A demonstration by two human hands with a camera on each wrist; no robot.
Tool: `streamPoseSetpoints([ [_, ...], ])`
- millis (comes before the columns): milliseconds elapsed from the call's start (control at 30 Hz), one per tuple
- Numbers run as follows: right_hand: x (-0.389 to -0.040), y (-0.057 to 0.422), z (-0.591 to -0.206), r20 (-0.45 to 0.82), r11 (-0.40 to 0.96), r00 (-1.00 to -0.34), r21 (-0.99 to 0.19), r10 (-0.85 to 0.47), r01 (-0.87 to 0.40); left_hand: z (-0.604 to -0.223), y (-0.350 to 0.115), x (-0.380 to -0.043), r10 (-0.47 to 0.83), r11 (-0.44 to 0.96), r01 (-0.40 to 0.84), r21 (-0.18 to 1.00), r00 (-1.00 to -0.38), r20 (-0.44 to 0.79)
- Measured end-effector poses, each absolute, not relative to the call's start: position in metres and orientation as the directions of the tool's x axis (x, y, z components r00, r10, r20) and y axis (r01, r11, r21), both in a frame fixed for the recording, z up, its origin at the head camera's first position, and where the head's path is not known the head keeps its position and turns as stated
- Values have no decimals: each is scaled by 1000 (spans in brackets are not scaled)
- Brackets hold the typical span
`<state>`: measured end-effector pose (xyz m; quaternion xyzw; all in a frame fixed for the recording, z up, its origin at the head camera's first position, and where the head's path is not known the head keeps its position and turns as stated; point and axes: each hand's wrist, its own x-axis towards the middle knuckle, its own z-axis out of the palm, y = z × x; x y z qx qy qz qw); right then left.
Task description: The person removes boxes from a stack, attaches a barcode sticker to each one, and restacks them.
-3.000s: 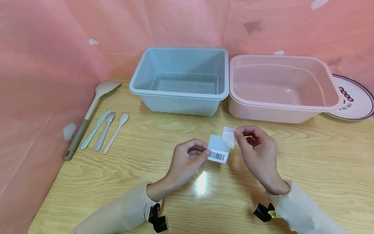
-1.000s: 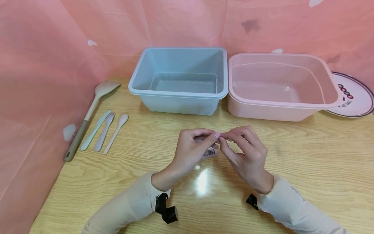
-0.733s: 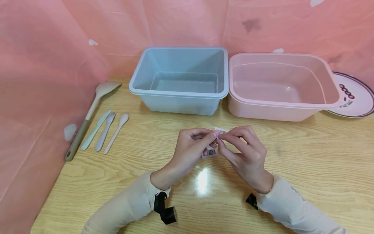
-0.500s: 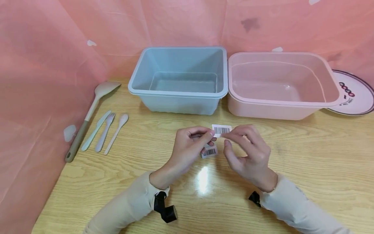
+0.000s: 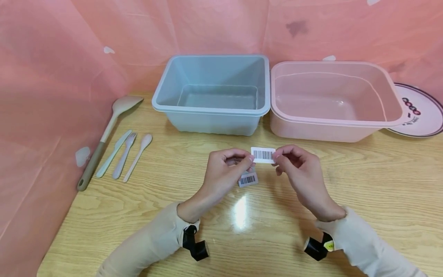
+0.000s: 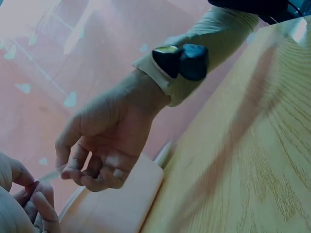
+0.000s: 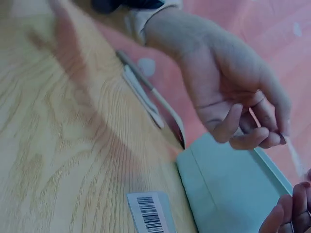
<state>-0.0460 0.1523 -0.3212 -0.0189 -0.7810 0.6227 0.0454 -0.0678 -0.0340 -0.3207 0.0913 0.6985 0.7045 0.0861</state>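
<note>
A small white barcode label (image 5: 263,154) is stretched between both hands in the head view, its bars facing up. My left hand (image 5: 226,173) pinches its left end between thumb and fingers. At the right end, the thumb and fingers of my right hand (image 5: 302,175) grip its edge. In the right wrist view the label shows edge-on as a pale strip. Just below the left fingertips, a grey card with a barcode (image 5: 248,179) lies on the table; its upper part is partly covered by the left hand.
A blue-grey bin (image 5: 211,121) and a pink bin (image 5: 322,130) stand side by side at the back, with a round white plate (image 5: 420,115) partly behind the pink one. At left lie a ladle (image 5: 104,142), a knife (image 5: 114,154), a fork (image 5: 124,156) and a spoon (image 5: 138,157).
Earlier, the left hand held the card and the right a pale piece. The hands met, the card came to lie on the table, and the right hand shifted right, regripping the label's right end.
</note>
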Motion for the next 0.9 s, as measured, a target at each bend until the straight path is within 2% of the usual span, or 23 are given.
streamPoseSetpoints([
  [67,-46,152,-322,25,210,-998,-978,57,-13,-321,-35,-68,244,24,29,999,-970,22],
  [133,-46,151,-323,55,263,-997,-964,47,-41,-323,-38,-68,230,79,63,995,-972,43],
  [300,-49,144,-332,222,374,-975,-906,19,-199,-331,-48,-70,176,209,142,967,-979,106],
  [467,-58,134,-340,349,435,-937,-839,-29,-326,-339,-62,-75,146,274,199,941,-976,163],
  [667,-77,119,-347,326,417,-942,-847,-84,-331,-344,-81,-83,73,356,221,908,-975,209],
  [900,-98,99,-349,339,467,-931,-807,-135,-362,-348,-99,-100,21,395,203,896,-977,212],
])
